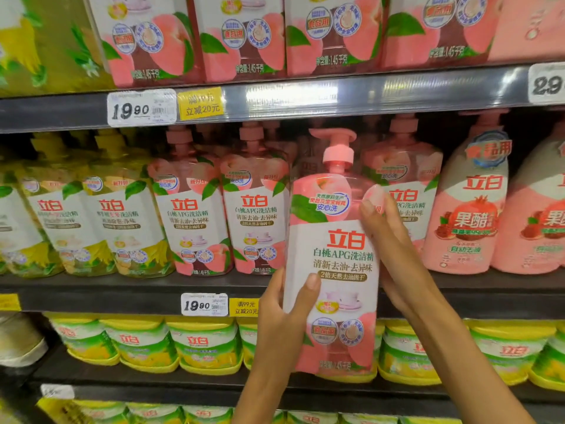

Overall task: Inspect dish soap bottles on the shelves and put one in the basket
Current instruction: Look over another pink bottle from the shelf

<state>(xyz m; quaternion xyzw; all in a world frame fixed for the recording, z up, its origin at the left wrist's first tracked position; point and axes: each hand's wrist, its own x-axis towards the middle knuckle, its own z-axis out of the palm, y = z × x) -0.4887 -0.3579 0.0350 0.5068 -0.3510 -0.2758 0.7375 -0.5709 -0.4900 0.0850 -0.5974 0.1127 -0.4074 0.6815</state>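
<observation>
I hold a pink peach dish soap bottle point(336, 255) with a pump top upright in front of the middle shelf, label facing me. My left hand point(284, 310) grips its lower left side, thumb across the label. My right hand point(388, 240) wraps the bottle's upper right side, thumb on the front. More pink peach bottles point(195, 215) of the same kind stand in a row on the middle shelf behind it. No basket is in view.
Yellow lemon bottles point(104, 221) stand left on the middle shelf, pomegranate bottles point(470, 215) right. Larger peach bottles point(244, 38) fill the shelf above, green-yellow tubs point(201, 344) the one below. Price tags point(142, 107) read 19.90 on the shelf edges.
</observation>
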